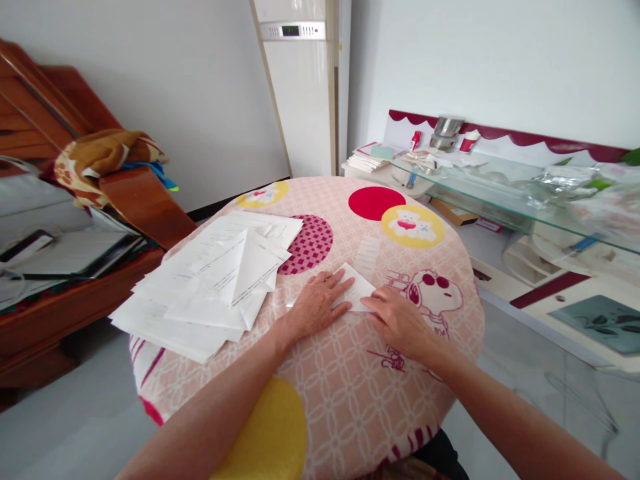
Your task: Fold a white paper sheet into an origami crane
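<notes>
Paper (356, 288), folded small and white, is pressed flat at the centre of the frame on a round table (350, 400) covered by a pink patterned cloth. The left hand (320, 303) is laid open on the fold's left part, and the right hand (400, 321) is spread flat against its lower right edge. A loose pile of sheets (210, 280) is spread left of centre. A wooden bench (75, 300) is seen at the left, a glass shelf (500, 193) at the upper right, and a white appliance (300, 87) at the top.
</notes>
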